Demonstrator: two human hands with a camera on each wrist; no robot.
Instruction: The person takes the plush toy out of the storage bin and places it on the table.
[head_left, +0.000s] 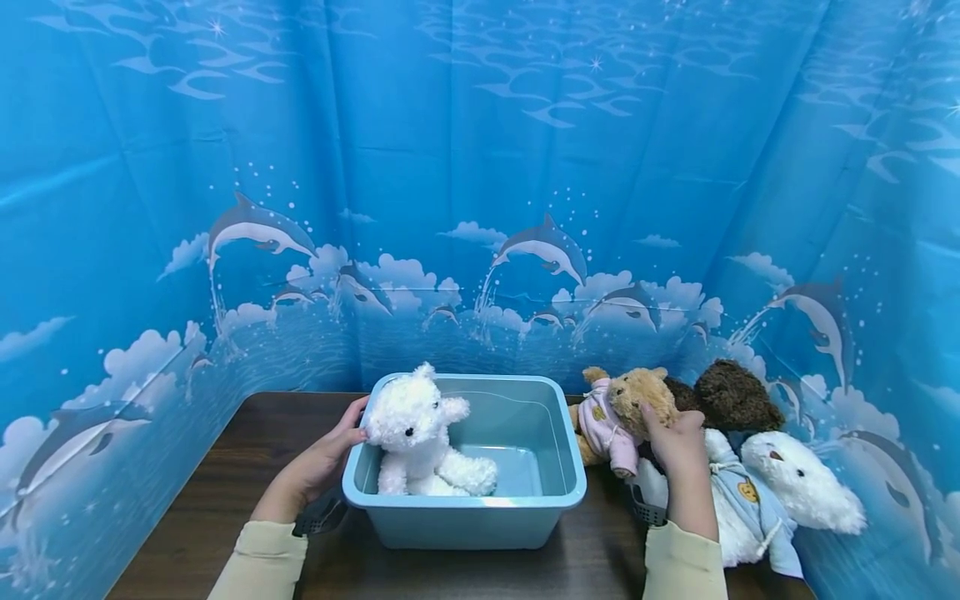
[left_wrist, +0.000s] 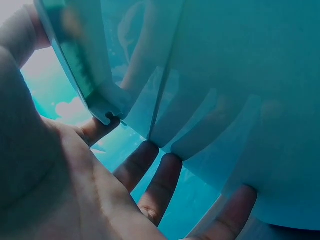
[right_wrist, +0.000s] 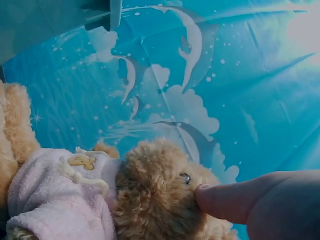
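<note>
A light blue plastic bin (head_left: 480,517) stands in the middle of the dark table (head_left: 225,475), and a white plush bear (head_left: 420,442) sits inside it at the left. My left hand (head_left: 351,427) grips the bin's left rim, thumb beside the bear's head. In the left wrist view its fingers (left_wrist: 150,175) lie against the bin's outer wall (left_wrist: 240,75). My right hand (head_left: 671,433) holds the head of a tan bear (head_left: 630,396) in a pink shirt, just right of the bin. The right wrist view has the thumb (right_wrist: 225,200) pressed into the tan bear's (right_wrist: 150,195) face fur.
A dark brown bear (head_left: 735,396) and a white bear in a blue outfit (head_left: 780,492) lie heaped at the table's right end behind my right hand. A blue dolphin curtain (head_left: 480,208) walls off the back and both sides.
</note>
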